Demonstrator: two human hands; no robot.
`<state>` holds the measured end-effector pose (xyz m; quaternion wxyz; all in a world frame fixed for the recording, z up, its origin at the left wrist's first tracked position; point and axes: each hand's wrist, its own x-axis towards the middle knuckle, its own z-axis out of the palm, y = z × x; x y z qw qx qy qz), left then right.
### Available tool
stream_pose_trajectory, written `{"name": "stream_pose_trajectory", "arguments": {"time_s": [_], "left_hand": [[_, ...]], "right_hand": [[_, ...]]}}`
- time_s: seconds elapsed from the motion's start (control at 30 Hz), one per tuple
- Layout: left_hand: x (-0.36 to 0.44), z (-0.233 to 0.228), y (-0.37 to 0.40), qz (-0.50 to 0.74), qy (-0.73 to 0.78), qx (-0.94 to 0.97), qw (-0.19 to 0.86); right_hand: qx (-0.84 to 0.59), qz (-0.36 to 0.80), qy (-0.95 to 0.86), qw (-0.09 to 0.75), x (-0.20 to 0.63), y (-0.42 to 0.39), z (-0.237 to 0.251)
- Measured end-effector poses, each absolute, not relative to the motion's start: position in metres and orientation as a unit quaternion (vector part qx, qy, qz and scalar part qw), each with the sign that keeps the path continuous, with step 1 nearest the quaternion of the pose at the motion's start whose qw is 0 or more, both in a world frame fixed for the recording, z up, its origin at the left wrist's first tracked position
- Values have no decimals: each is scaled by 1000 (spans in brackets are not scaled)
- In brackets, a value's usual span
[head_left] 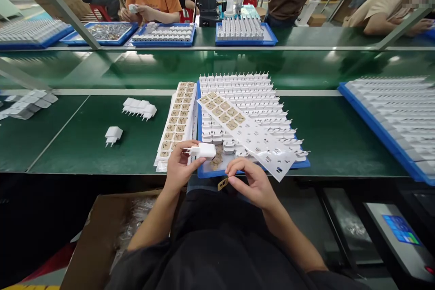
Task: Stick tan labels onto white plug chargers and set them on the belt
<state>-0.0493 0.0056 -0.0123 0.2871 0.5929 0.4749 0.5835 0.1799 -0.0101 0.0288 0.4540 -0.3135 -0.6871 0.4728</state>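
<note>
The left hand grips a white plug; the right hand pinches a small label. At 12 o'clock, the blue tray is nearly full, and the label sheet about half peeled.

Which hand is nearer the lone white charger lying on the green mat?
Left. The left hand, holding a white plug, is right of the lone charger; the right hand, pinching a small label, is farther right.

White charger in left grip

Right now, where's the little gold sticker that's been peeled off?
In the head view, the gold sticker hangs from the right hand, just below the near edge of the blue tray, right of the white charger in the left hand.
</note>
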Motion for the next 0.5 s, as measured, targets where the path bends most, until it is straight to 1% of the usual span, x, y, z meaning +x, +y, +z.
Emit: {"name": "stream_pose_trajectory", "arguments": {"time_s": [0.07,0.1,0.17,0.23,0.33,0.5], "left_hand": [[-36,-14,-3,645,447,476,396],[-30,-14,-7,656,434,433,441],[-18,-14,-14,647,415,381,514],[-10,-13,-18,618,410,367,561],[-9,-14,-19,587,412,395,574],[-22,-16,-18,541,396,517,533]], "right_hand": [[-297,485,-685,456,173,-10,28],[-290,487,-686,456,170,-10,29],[-282,489,-691,451,167,-9,30],[-281,489,-693,449,167,-8,31],[-293,489,-683,456,171,-7,31],[-306,509,-663,456,174,-7,26]]}}
